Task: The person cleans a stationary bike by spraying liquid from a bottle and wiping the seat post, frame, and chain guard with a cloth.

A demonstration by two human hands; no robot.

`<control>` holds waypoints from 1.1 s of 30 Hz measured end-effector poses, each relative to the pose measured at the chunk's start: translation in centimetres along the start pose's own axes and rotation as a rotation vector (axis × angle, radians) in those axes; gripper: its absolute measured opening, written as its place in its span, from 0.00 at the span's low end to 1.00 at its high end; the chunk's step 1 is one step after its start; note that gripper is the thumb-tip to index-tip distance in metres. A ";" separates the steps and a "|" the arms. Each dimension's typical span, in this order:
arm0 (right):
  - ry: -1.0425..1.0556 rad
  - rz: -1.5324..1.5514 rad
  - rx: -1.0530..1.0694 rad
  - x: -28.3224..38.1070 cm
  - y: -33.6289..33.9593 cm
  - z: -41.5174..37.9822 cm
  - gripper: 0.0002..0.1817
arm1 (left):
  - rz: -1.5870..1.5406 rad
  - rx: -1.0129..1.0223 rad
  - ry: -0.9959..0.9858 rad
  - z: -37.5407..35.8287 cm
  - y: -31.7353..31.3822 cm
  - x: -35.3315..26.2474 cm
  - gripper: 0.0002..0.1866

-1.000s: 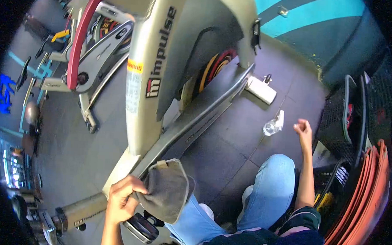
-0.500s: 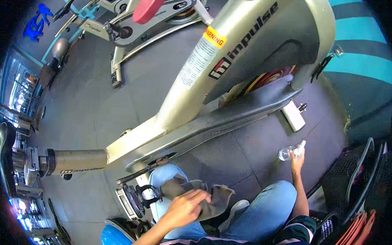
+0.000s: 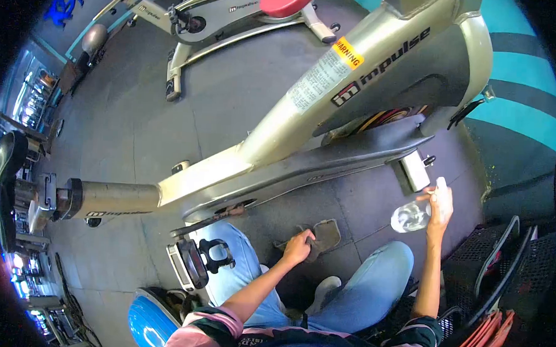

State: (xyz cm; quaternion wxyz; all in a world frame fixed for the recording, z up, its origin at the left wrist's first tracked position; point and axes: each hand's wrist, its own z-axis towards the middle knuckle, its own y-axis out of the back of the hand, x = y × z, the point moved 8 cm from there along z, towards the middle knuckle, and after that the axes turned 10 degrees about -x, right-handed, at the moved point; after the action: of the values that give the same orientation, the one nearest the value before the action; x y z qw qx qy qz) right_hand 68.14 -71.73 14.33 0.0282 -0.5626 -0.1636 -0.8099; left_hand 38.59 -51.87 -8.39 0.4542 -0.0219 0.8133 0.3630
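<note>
My left hand [image 3: 297, 247] is closed on a grey cloth [image 3: 327, 236], which hangs in front of my knees, below the lower frame of an exercise bike [image 3: 273, 136]. On the right, my right hand [image 3: 441, 207] grips a clear spray bottle [image 3: 409, 217] around its white spray head. The bottle is tilted, its base pointing left, and it sits near the bike's front foot [image 3: 416, 171]. A bike pedal [image 3: 192, 263] with a black strap lies beside my left knee.
The bike saddle [image 3: 8, 188] juts out at the far left. Another exercise bike [image 3: 234, 19] stands beyond. At lower left is a blue dome [image 3: 149, 322]. Black mesh chairs [image 3: 489, 260] crowd the right, with orange material [image 3: 480, 343] beneath. Dark floor tiles [image 3: 125, 156] run underneath.
My left hand has moved forward and right with the cloth, away from my lap. My right hand has raised the spray bottle, which appears larger and closer. The view has shifted slightly.
</note>
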 end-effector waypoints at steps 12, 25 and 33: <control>-0.314 0.169 0.588 6.3 -18.0 -3.0 0.29 | -0.089 -0.188 0.237 0.0 1.9 7.6 0.12; -0.297 0.188 0.909 13.8 -26.9 -9.9 0.20 | -0.132 -0.241 0.189 0.3 2.4 5.9 0.15; 0.053 0.086 1.036 18.4 -30.9 -13.3 0.23 | -0.158 -0.309 0.067 0.8 0.3 7.2 0.22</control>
State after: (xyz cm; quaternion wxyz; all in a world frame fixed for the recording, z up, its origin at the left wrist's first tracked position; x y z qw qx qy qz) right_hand 42.30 -43.91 19.90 0.3402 -0.4603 -0.5191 -0.6348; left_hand 34.89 -49.04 -13.90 0.4450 -0.1675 0.7582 0.4461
